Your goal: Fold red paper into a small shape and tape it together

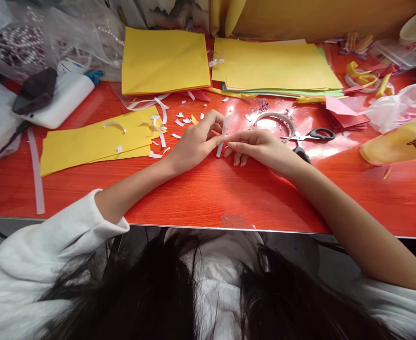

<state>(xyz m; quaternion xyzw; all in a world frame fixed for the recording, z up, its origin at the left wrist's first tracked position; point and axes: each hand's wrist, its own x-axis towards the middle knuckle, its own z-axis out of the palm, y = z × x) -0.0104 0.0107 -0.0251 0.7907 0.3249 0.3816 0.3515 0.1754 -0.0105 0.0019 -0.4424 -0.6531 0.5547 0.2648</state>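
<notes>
A narrow whitish strip (225,125) stands slanted between my two hands above the red table. My left hand (198,139) pinches it about the middle between thumb and fingertips. From the other side, the thumb and forefinger of my right hand (259,146) are closed at the same spot, fingertips meeting those of the left. What exactly the right fingertips hold is too small to tell. Behind my right hand lie a ring-shaped tape roll (275,114) and black-handled scissors (321,134), partly covered by that hand. Small white paper scraps (179,122) are scattered beside my left hand.
Yellow paper stacks (165,61) (272,66) lie at the back, with yellow strips (98,139) at left. A white device (61,101) and plastic bags (52,38) fill the back left. A yellowish cup (399,137) and pink papers (346,111) are at right.
</notes>
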